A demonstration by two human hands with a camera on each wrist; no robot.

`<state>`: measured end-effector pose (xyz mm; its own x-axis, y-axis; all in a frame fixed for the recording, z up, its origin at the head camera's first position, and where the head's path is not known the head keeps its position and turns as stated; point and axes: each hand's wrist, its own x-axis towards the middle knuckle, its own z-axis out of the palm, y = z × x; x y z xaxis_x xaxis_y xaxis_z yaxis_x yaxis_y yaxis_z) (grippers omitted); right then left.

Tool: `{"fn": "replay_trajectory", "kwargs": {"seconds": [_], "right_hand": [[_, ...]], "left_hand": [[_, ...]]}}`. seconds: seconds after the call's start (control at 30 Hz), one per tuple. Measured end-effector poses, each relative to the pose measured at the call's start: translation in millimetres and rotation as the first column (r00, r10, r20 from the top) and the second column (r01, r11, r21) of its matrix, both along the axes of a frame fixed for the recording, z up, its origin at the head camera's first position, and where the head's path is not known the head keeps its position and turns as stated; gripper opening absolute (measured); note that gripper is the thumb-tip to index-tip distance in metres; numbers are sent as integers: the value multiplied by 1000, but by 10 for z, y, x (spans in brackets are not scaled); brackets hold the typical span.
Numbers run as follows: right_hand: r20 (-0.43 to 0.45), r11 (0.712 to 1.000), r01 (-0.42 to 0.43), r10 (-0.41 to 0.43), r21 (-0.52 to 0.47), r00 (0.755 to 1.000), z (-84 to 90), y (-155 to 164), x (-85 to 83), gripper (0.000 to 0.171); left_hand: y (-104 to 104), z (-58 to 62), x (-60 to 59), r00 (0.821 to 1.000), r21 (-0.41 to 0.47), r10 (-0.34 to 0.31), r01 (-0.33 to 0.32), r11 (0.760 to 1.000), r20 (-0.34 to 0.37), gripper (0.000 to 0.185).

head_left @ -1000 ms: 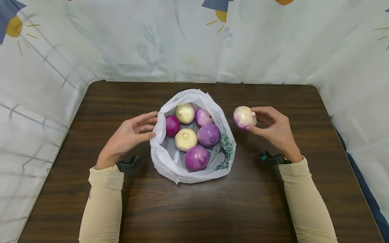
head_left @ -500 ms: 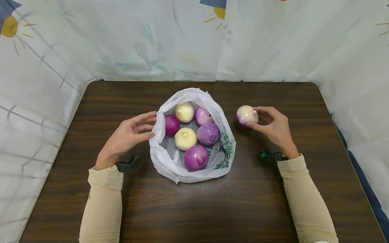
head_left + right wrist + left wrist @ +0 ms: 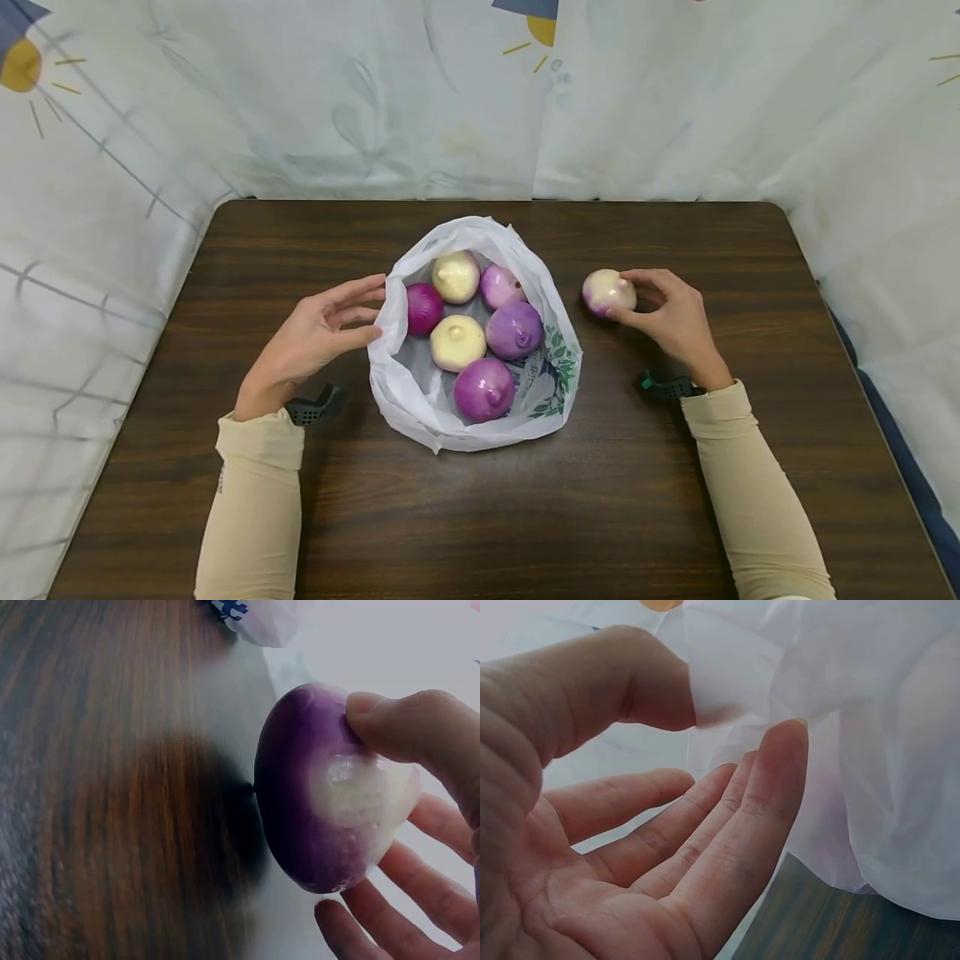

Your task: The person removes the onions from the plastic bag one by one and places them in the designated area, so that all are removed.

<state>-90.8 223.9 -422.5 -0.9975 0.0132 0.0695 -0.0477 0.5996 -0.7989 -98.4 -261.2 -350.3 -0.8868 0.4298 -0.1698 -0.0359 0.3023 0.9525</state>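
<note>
Even, soft light fills the head view; the bench (image 3: 480,517) shows mild glare toward 6 o'clock. Edges bow slightly. Both wrist views are dimmer, with close fingers and onion (image 3: 330,795) softly blurred.

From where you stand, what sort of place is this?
Probably a staged recording booth rather than a kitchen: patterned sheets curtain off a dark wooden table, which holds only a plastic bag of onions.

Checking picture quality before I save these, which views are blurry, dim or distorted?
Head view: sharp, evenly lit, edges slightly bowed. Left wrist view: dim, the left hand close and soft against the white bag. Right wrist view: dark; the table is smeared, the onion clearer.
</note>
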Motion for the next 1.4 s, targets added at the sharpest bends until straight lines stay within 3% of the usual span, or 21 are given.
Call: {"fn": "replay_trajectory", "kwargs": {"seconds": [0.2,0.57,0.77,0.9,1.07,1.2,1.4], "right_hand": [[-17,999,8,-7,35,1000,36,29,13,52],[-101,999,17,-14,30,995,259,-49,101,52],[-189,995,-46,30,-84,982,432,-245,171,50],[-260,986,-129,98,-104,961,513,-417,210,50],[-314,962,-271,247,-35,917,550,-647,281,52],[-307,929,-370,354,6,884,557,-831,343,52],[-279,878,-479,457,-12,844,498,-1056,424,51]], "left_hand": [[-8,7,6,1000,-26,11,-11,1000,8,69],[-29,10,14,1000,-34,2,-3,999,-15,69],[-26,18,8,1000,-38,3,-4,999,-26,68],[-13,16,16,1000,-26,1,-1,1000,-12,68],[19,7,13,1000,-37,-1,0,999,-24,67],[41,11,10,999,-42,-3,2,999,-40,67],[40,14,25,999,-61,-7,5,998,-36,66]]}}
